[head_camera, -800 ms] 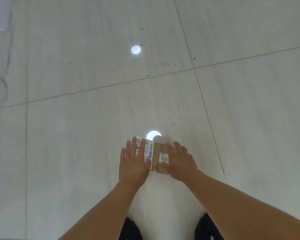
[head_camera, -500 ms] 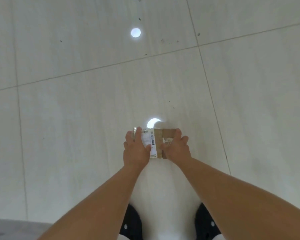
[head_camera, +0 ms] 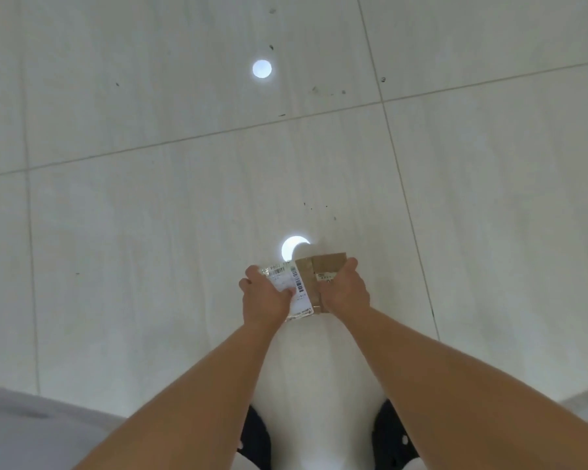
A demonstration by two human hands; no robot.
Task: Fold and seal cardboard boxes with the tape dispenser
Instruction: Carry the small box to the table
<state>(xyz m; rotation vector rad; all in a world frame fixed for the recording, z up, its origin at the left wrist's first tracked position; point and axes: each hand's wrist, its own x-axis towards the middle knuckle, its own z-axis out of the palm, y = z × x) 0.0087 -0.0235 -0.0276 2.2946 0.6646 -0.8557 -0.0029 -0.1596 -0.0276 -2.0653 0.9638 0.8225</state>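
Held between both hands above the floor (head_camera: 150,266): small cardboard box (head_camera: 311,279), straight ahead of the body. Left hand (head_camera: 265,298) on the box's left side, thumb over the label (head_camera: 294,290) on top. Right hand (head_camera: 345,290) on the right side, grip wrapped round that edge. Beyond the box, one light reflection (head_camera: 292,247) on the floor just behind it; another (head_camera: 262,68) farther off. Below, two shoes (head_camera: 257,435), left and right.

Pale tiled floor (head_camera: 150,266), light reflections (head_camera: 261,68)

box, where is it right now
In the head view the box is low of centre, gripped between the left hand and right hand, just below a round light glare on the floor.
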